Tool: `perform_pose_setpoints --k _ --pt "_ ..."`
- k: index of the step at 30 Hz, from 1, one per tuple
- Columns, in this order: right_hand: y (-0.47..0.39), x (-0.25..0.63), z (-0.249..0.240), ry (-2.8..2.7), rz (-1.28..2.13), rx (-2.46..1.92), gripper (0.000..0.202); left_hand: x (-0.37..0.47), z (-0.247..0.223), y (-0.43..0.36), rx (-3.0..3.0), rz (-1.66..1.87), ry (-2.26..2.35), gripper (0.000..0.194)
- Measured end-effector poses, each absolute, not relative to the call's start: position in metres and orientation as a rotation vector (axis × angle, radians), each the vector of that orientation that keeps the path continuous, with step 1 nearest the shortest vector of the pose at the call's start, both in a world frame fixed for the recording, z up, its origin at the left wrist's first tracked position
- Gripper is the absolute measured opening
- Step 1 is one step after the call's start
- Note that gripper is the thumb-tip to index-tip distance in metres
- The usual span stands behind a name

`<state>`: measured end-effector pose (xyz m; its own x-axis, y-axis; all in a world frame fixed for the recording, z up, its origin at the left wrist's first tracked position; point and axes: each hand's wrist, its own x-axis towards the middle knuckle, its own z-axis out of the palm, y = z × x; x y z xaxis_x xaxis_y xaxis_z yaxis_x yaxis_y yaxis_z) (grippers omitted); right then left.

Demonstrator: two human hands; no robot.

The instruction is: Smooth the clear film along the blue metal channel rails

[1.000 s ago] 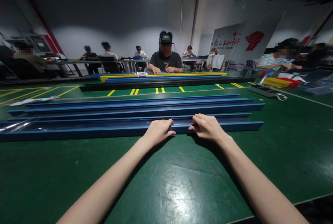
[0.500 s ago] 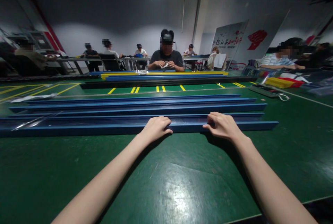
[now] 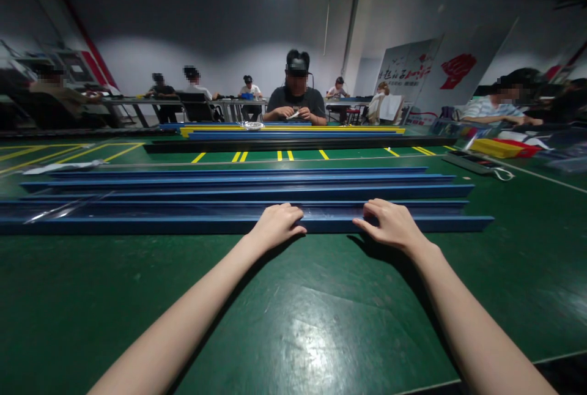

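Note:
A long blue channel strip lies across the green table, nearest to me. My left hand grips its near wall around the middle, fingers curled over the edge and thumb on the front. Further right, my right hand is at the same strip, its fingers bent over the near wall and its thumb stretched apart from them, in front of the wall. Clear film lies over the strip's left part. Behind it more blue strips lie roughly parallel.
Yellow strips and a black strip lie farther back, before a seated person. At right are a dark tray, a yellow bin and another person. White sheet material lies at left.
My right thumb has moved slightly left, away from the fingers. My left hand stays on the strip. The whole view has shifted slightly.

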<state>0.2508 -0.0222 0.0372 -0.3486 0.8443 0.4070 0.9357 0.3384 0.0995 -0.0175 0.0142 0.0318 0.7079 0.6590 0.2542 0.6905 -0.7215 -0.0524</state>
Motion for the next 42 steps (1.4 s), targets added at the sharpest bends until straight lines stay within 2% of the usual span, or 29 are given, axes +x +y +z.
perform_pose_setpoints --k 10,20,33,42 --pt "-0.020 0.216 0.027 -2.369 -0.773 -1.300 0.033 -0.016 0.030 0.014 -2.751 -0.328 -1.108 0.026" --pt "-0.009 0.211 0.026 -2.384 -0.629 -1.333 0.042 -0.016 0.032 0.014 -2.750 -0.318 -1.107 0.026" --pt "-0.014 0.239 0.036 -2.350 -0.466 -1.595 0.037 -0.015 0.032 0.014 -2.769 -0.358 -1.068 0.025" --pt "-0.015 0.242 0.034 -2.324 -0.453 -1.594 0.035 -0.015 0.029 0.013 -2.786 -0.316 -1.109 0.024"
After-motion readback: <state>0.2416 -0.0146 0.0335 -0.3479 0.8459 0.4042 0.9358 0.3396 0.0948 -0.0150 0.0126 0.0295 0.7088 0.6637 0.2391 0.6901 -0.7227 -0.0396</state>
